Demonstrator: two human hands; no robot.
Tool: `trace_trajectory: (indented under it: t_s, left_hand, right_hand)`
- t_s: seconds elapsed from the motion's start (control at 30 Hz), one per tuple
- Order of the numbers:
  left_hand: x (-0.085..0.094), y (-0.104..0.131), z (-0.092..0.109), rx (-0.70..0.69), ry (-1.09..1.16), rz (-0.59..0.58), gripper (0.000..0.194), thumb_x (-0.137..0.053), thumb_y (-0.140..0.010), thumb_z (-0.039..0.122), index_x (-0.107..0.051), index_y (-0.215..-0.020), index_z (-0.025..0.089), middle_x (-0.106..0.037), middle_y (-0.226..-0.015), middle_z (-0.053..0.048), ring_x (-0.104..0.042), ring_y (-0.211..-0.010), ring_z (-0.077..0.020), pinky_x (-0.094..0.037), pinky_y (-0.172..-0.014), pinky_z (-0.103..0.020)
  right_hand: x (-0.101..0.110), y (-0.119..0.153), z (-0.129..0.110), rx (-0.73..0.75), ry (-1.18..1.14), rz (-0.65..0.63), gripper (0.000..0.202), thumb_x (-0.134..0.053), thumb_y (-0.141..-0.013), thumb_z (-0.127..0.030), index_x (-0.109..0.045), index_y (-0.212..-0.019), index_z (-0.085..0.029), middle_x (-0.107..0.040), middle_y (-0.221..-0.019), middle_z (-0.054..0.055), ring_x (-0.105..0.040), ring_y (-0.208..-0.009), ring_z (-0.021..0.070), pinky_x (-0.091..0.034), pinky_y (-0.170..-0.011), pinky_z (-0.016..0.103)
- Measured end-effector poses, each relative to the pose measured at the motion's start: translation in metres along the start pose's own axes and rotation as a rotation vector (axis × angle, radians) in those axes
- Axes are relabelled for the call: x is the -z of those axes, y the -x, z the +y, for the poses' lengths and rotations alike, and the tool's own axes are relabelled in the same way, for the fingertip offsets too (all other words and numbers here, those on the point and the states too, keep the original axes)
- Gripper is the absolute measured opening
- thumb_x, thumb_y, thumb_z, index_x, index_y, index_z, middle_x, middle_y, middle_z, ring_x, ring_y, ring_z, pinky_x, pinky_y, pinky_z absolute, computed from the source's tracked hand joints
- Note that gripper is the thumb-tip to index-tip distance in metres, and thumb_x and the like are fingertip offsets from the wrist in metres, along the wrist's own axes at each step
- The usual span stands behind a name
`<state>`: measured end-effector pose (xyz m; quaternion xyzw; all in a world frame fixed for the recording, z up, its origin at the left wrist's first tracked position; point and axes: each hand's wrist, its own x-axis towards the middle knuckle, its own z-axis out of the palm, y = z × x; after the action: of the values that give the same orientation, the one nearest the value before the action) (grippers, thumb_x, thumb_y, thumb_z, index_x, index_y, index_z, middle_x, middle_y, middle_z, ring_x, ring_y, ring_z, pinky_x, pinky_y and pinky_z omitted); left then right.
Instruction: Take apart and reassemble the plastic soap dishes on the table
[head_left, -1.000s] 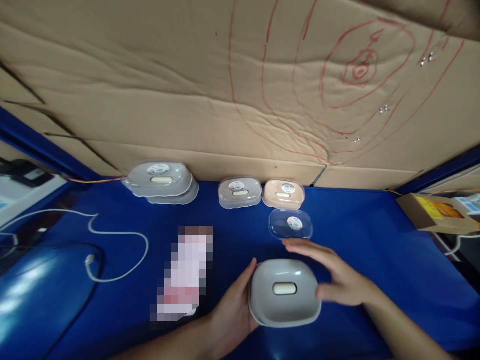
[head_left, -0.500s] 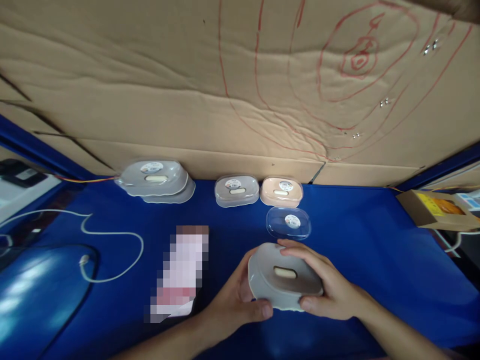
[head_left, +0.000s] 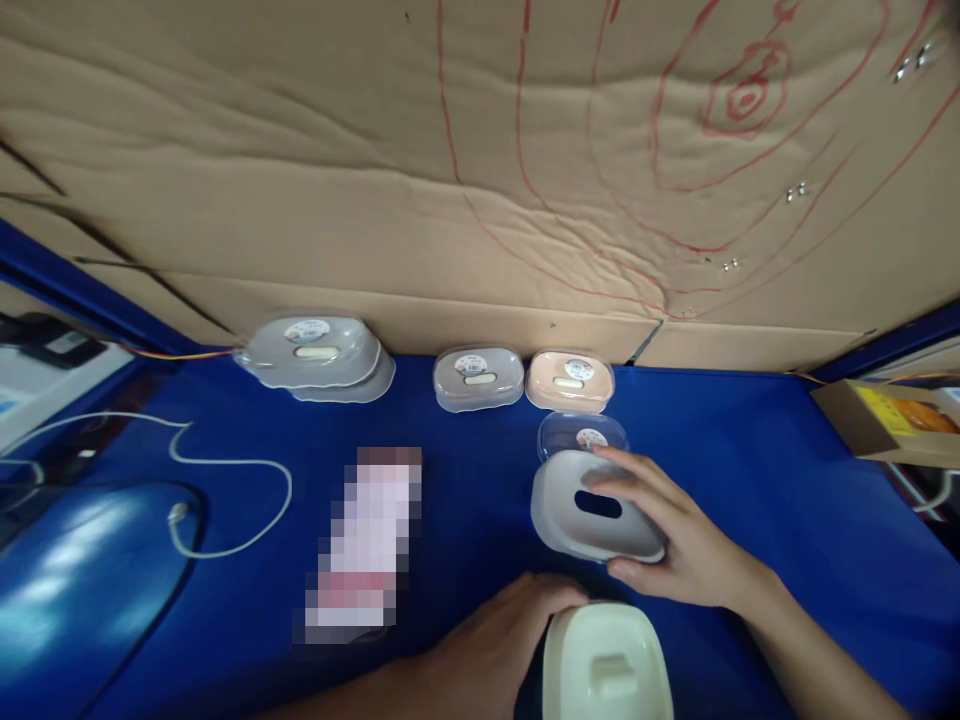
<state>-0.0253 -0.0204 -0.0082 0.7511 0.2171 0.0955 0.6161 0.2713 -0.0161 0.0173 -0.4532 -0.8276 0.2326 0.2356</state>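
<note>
A creased cardboard wall [head_left: 375,180] marked with red loops filled the far half of the view, standing along the far edge of a blue table [head_left: 750,500]. On the table's near left lay a shiny blue dome [head_left: 82,570], and a white cable [head_left: 232,470] curled just beyond it. A blurred-out packet [head_left: 367,545] lay near the middle. Along the foot of the wall sat a stack of grey boxes [head_left: 315,355] on the left, then a single grey box [head_left: 478,378] and a peach box [head_left: 568,380] side by side near the centre. At the far right edge rested an open carton [head_left: 885,425]. The right hand [head_left: 675,540] gripped a grey shell [head_left: 592,505] with a slot in its top, fingers spread over the top and thumb curled under the near edge, lifting it just above the table. A clear lid [head_left: 581,435] lay just beyond the shell, partly hidden by it. The left hand [head_left: 502,640] rested at the near edge, fingers loosely curled against the left side of a cream tray [head_left: 606,665]; whether it gripped the tray could not be told. The tray sat just nearer than the shell.
</note>
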Motion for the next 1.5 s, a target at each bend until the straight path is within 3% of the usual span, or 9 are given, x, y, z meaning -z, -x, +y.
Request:
trace_trajectory:
  t_s: [0.17, 0.27, 0.4, 0.57, 0.77, 0.93, 1.2, 1.37, 1.5]
  left_hand:
    - [-0.006, 0.000, -0.012, -0.047, -0.553, -0.049, 0.066, -0.060, -0.097, 0.063, -0.054, -0.145, 0.019, -0.070, -0.127, -0.014, -0.065, -0.114, -0.0339, -0.041, -0.113, -0.054]
    - [-0.015, 0.001, -0.025, -0.027, -0.770, -0.048, 0.072, -0.058, -0.096, 0.066, -0.052, -0.148, 0.017, -0.070, -0.120, -0.013, -0.063, -0.107, -0.0317, -0.041, -0.109, -0.052]
    - [-0.023, 0.004, -0.037, -0.016, -0.916, 0.005, 0.095, -0.058, -0.088, 0.079, -0.045, -0.155, 0.012, -0.067, -0.127, -0.017, -0.060, -0.113, -0.0355, -0.038, -0.109, -0.054]
    - [-0.023, 0.005, -0.036, -0.078, -0.982, 0.166, 0.100, -0.049, -0.090, 0.083, -0.042, -0.158, 0.011, -0.070, -0.121, -0.015, -0.063, -0.108, -0.0339, -0.038, -0.104, -0.050]
    - [-0.021, 0.003, -0.031, -0.145, -1.047, 0.263, 0.095, -0.063, -0.086, 0.076, -0.044, -0.156, 0.014, -0.072, -0.114, -0.011, -0.063, -0.098, -0.0313, -0.037, -0.098, -0.048]
    - [-0.022, 0.003, -0.031, -0.132, -1.026, 0.263, 0.097, -0.066, -0.085, 0.074, -0.043, -0.156, 0.013, -0.072, -0.115, -0.011, -0.063, -0.098, -0.0308, -0.038, -0.097, -0.047]
    - [-0.024, 0.006, -0.035, -0.195, -1.068, 0.262, 0.098, -0.052, -0.089, 0.084, -0.044, -0.157, 0.013, -0.072, -0.115, -0.011, -0.062, -0.097, -0.0289, -0.039, -0.096, -0.045]
    - [-0.018, 0.004, -0.025, -0.236, -1.068, 0.218, 0.091, -0.056, -0.092, 0.078, -0.039, -0.161, 0.022, -0.072, -0.116, -0.008, -0.063, -0.091, -0.0262, -0.041, -0.092, -0.042]
    - [-0.009, 0.003, -0.013, -0.264, -0.934, 0.211, 0.089, -0.064, -0.089, 0.075, -0.043, -0.157, 0.022, -0.071, -0.120, -0.009, -0.065, -0.096, -0.0264, -0.046, -0.095, -0.042]
  right_hand:
    - [-0.001, -0.001, -0.005, -0.045, 0.131, -0.131, 0.060, -0.076, -0.091, -0.040, -0.055, -0.146, -0.030, -0.040, -0.167, 0.011, -0.041, -0.154, 0.0327, -0.044, -0.121, 0.049]
    - [-0.001, -0.001, -0.005, -0.067, 0.102, -0.188, 0.062, -0.077, -0.089, -0.039, -0.055, -0.146, -0.031, -0.041, -0.167, 0.009, -0.039, -0.155, 0.0322, -0.044, -0.121, 0.049]
    - [-0.001, -0.002, -0.004, -0.076, 0.101, -0.221, 0.061, -0.076, -0.089, -0.035, -0.055, -0.146, -0.031, -0.042, -0.166, 0.009, -0.037, -0.155, 0.0326, -0.043, -0.122, 0.051]
    - [0.000, -0.001, -0.002, -0.064, 0.147, -0.201, 0.069, -0.077, -0.090, -0.043, -0.051, -0.153, -0.033, -0.040, -0.168, 0.009, -0.035, -0.156, 0.0354, -0.041, -0.122, 0.055]
    - [-0.004, -0.001, -0.008, -0.039, 0.205, -0.219, 0.081, -0.071, -0.095, -0.058, -0.036, -0.164, -0.034, -0.023, -0.177, 0.010, -0.021, -0.163, 0.0372, -0.031, -0.128, 0.062]
    - [-0.008, -0.002, -0.016, -0.019, 0.226, -0.229, 0.087, -0.075, -0.091, -0.060, -0.037, -0.164, -0.032, -0.023, -0.177, 0.010, -0.022, -0.163, 0.0384, -0.027, -0.130, 0.063]
    - [-0.017, -0.003, -0.017, -0.020, 0.264, -0.246, 0.086, -0.078, -0.092, -0.047, -0.035, -0.165, -0.036, -0.027, -0.176, 0.007, -0.027, -0.162, 0.0371, -0.030, -0.129, 0.063]
    - [-0.018, -0.005, -0.016, -0.015, 0.274, -0.262, 0.079, -0.071, -0.097, -0.054, -0.034, -0.165, -0.038, -0.028, -0.176, 0.005, -0.028, -0.161, 0.0365, -0.031, -0.128, 0.065]
    - [-0.016, -0.005, -0.014, -0.028, 0.279, -0.285, 0.081, -0.072, -0.096, -0.054, -0.034, -0.165, -0.036, -0.026, -0.176, 0.006, -0.025, -0.163, 0.0354, -0.029, -0.129, 0.065]
